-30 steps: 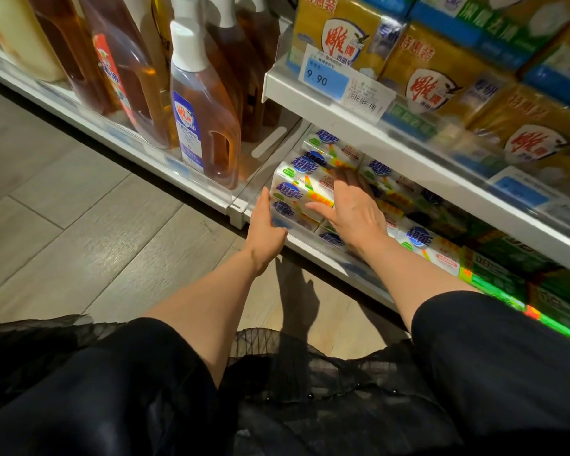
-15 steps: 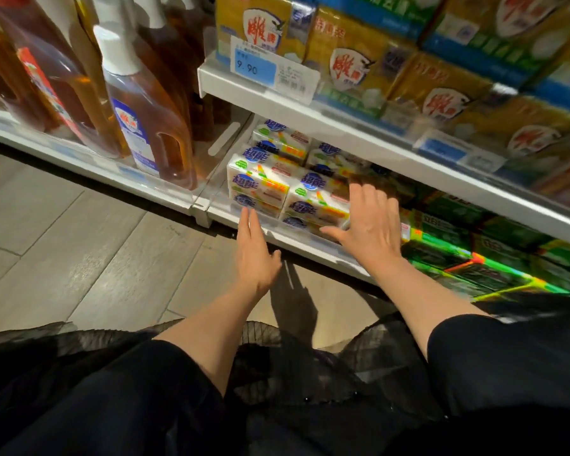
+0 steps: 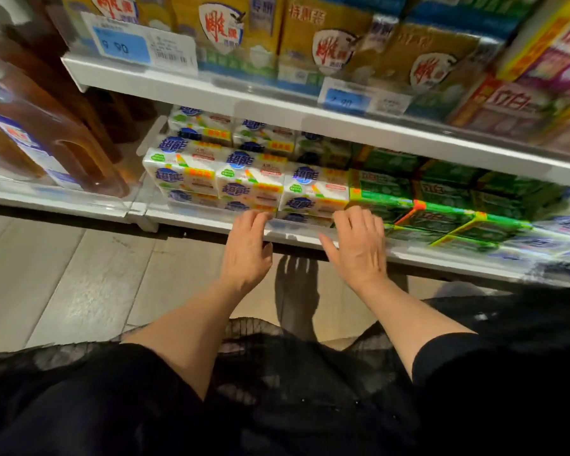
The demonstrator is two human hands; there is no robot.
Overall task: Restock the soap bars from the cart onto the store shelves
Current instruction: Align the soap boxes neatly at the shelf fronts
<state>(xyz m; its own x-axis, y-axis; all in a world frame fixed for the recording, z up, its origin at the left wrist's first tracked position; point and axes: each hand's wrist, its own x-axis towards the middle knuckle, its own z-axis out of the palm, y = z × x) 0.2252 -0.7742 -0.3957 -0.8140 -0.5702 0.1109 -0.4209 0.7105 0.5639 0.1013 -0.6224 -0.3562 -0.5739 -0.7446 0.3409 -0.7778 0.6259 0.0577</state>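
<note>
White soap bar packs (image 3: 249, 181) with blue logos stand stacked in rows on the bottom shelf (image 3: 297, 236), three across at the front. My left hand (image 3: 247, 250) hovers in front of the shelf's clear front rail, fingers loosely bent, holding nothing. My right hand (image 3: 359, 246) is beside it, fingers bent over the rail just below the rightmost white pack; it holds nothing. The cart is out of view.
Green soap packs (image 3: 441, 205) fill the shelf to the right. Yellow soap packs (image 3: 326, 44) sit on the upper shelf (image 3: 277, 106) with blue price tags. Amber detergent bottles (image 3: 56, 139) stand at left. Grey floor tiles (image 3: 79, 284) lie below; my dark clothing fills the bottom.
Both hands have drawn back from the white packs to the shelf's front rail. My right hand no longer presses the pack's side. The view has shifted right.
</note>
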